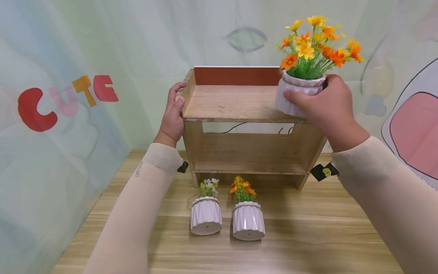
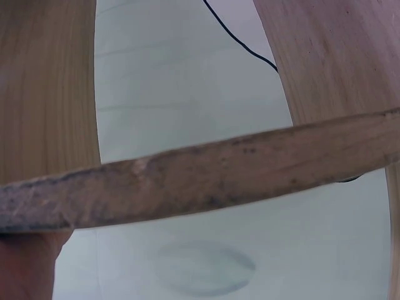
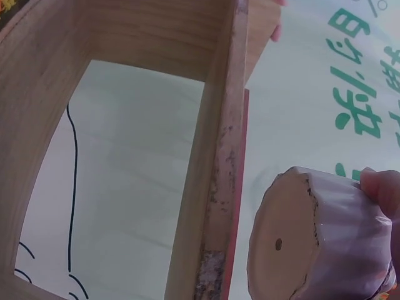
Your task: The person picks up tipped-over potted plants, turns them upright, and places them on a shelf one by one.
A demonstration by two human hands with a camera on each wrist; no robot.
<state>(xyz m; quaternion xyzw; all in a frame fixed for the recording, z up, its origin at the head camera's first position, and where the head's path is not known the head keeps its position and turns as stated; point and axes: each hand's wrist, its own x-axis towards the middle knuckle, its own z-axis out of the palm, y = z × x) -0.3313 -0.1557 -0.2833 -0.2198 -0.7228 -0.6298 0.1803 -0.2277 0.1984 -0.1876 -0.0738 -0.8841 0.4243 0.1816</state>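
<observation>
My right hand (image 1: 330,108) grips a white fluted flowerpot (image 1: 289,106) by its side, thumb across the front. Yellow and orange flowers (image 1: 305,50) stand upright in it. The pot is held over the right end of the top board of a small wooden shelf (image 1: 232,101). In the right wrist view the pot's underside (image 3: 281,240) shows, with a small hole, raised off the board. My left hand (image 1: 172,118) holds the shelf's left side panel near its top, its thumb and a finger showing at the edge; the left wrist view shows the board's worn front edge (image 2: 206,178).
Two smaller white pots, one with white flowers (image 1: 207,215) and one with orange flowers (image 1: 248,220), are on the wooden table (image 1: 325,232) in front of the shelf. A printed curtain (image 1: 154,45) hangs behind. A thin black cable (image 1: 235,127) shows through the shelf's open back.
</observation>
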